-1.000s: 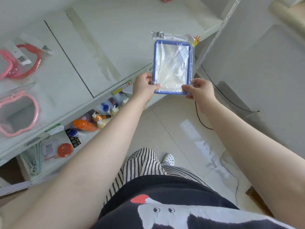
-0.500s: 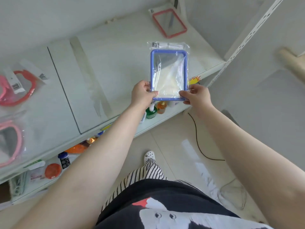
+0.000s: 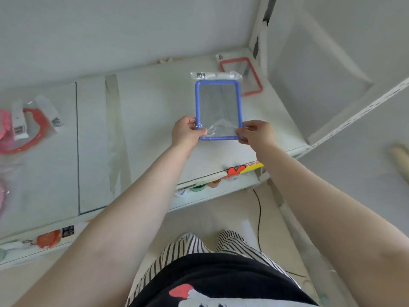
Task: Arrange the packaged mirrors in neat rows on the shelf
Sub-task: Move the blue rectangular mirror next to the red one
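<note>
A blue-framed rectangular mirror (image 3: 218, 107) in a clear plastic bag is over the right part of the white shelf (image 3: 143, 120). My left hand (image 3: 187, 131) grips its near left corner and my right hand (image 3: 255, 132) grips its near right corner. A red-framed rectangular packaged mirror (image 3: 254, 85) lies flat at the shelf's back right corner, partly hidden behind the blue one. At the shelf's far left lie a red rounded packaged mirror (image 3: 36, 131) and pink packaged mirrors (image 3: 4, 129), cut off by the frame edge.
A white upright post (image 3: 259, 36) and a slotted bracket (image 3: 354, 114) bound the shelf on the right. A lower shelf (image 3: 221, 191) holds small coloured bottles and packets. A black cable (image 3: 259, 218) runs across the tiled floor. Clear tape strips (image 3: 115, 129) run across the shelf.
Both hands carried the blue mirror forward over the shelf, toward the back right corner. The red rectangular mirror has come into view close behind it.
</note>
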A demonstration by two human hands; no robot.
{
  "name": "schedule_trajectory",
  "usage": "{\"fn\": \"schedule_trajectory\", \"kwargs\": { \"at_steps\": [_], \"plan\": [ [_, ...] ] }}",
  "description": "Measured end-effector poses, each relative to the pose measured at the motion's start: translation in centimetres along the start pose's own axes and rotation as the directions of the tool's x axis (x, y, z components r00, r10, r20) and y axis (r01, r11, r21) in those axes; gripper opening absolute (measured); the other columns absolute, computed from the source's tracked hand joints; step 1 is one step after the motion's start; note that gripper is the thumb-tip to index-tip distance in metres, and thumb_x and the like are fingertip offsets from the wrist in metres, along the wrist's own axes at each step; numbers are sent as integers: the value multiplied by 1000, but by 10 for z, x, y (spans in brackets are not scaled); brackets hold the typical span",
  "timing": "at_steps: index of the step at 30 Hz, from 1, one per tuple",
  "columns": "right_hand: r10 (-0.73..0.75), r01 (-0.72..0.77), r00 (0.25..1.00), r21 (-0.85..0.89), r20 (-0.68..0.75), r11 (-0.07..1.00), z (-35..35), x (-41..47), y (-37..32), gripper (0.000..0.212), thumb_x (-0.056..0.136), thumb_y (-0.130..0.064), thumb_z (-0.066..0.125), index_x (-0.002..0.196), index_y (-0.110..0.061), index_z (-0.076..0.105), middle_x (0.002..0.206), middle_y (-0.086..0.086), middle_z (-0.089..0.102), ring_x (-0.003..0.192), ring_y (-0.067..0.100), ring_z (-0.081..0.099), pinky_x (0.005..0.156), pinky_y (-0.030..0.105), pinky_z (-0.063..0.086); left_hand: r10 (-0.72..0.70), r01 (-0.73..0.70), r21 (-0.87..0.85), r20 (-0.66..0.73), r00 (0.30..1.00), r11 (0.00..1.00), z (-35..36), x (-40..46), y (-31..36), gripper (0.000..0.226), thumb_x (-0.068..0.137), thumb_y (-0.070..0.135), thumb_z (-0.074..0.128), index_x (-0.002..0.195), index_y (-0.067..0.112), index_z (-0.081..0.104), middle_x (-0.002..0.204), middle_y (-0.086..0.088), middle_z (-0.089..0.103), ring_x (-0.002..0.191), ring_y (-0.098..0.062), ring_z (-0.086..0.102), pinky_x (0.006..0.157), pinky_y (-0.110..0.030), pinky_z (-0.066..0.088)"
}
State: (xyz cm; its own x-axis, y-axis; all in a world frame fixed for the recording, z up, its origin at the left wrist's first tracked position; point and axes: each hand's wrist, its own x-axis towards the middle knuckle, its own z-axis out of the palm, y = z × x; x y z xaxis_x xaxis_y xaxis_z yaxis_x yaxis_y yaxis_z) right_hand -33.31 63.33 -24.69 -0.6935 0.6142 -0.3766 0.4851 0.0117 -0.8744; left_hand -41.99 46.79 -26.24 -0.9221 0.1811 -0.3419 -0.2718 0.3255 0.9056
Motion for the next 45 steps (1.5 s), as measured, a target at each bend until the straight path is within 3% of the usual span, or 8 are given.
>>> {"fn": "schedule_trajectory", "kwargs": {
  "at_steps": [4, 9, 13, 19, 26, 35, 41, 45],
  "plan": [
    [-34, 36, 996, -26, 81, 999, 9, 43, -27, 20, 79, 2, 69, 98, -2, 64, 78, 9, 62, 58, 20, 61, 80, 40, 59, -23, 20, -25, -110, 994, 999, 5, 28, 10, 29, 70, 3, 75, 74, 24, 56, 69, 6, 59, 76, -24, 62, 77, -34, 50],
    [-60, 64, 989, -29, 138, 998, 23, 90, -48, 25, 81, -2, 69, 106, 0, 68, 80, 7, 63, 68, 20, 61, 92, 48, 52, -18, 12, -33, -209, 978, 999, 6, 68, 24, 37, 68, 9, 80, 101, 14, 65, 87, -8, 67, 89, -31, 70, 90, -40, 55],
    [-100, 105, 989, -34, 106, 994, 37, 128, -59, 28, 81, -7, 73, 109, -5, 67, 92, 12, 66, 73, 23, 61, 80, 34, 56, -29, 11, -78, -234, 972, 997, 9, 98, 36, 46, 71, 12, 79, 113, 10, 62, 92, -7, 65, 85, -26, 66, 92, -40, 54],
    [-132, 134, 991, -83, 35, 987, 51, 167, -56, 26, 79, -9, 75, 104, -9, 69, 91, 11, 70, 62, 16, 55, 56, 21, 45, 16, -22, -78, -76, 997, 997, 6, 129, 38, 52, 80, 3, 70, 129, 5, 54, 104, -9, 59, 94, -22, 59, 100, -37, 48],
    [-213, 213, 977, -290, 32, 933, 62, 190, -43, 27, 82, -9, 72, 109, -7, 69, 107, 9, 70, 93, 26, 65, 88, 35, 54, -32, 35, 31, -106, 994, 999, 19, 147, 20, 54, 77, 4, 74, 128, 6, 56, 121, -18, 64, 107, -30, 64, 101, -37, 48],
    [-279, 251, 960, -422, -4, 871, 59, 190, -38, 23, 84, -15, 69, 107, -11, 65, 100, 5, 69, 93, 25, 64, 82, 34, 53, 39, -8, 162, -191, 981, 987, 28, 141, 13, 47, 82, 8, 70, 127, 8, 58, 98, -5, 56, 89, -17, 53, 85, -20, 40],
    [-268, 254, 963, -435, 28, 864, 60, 186, -30, 28, 84, -20, 71, 110, -15, 67, 108, 4, 69, 99, 25, 64, 89, 37, 53, 38, -6, 156, -207, 978, 988, 29, 137, 12, 47, 84, 8, 68, 129, 9, 57, 120, -14, 63, 111, -27, 60, 94, -24, 42],
    [-277, 264, 960, -451, 38, 852, 60, 184, -30, 29, 84, -22, 71, 112, -17, 66, 111, 4, 69, 101, 25, 64, 91, 38, 53, 51, -13, 181, -205, 977, 983, 30, 135, 13, 46, 85, 8, 66, 130, 10, 56, 122, -13, 62, 106, -26, 60, 90, -22, 41]
  ]
}}
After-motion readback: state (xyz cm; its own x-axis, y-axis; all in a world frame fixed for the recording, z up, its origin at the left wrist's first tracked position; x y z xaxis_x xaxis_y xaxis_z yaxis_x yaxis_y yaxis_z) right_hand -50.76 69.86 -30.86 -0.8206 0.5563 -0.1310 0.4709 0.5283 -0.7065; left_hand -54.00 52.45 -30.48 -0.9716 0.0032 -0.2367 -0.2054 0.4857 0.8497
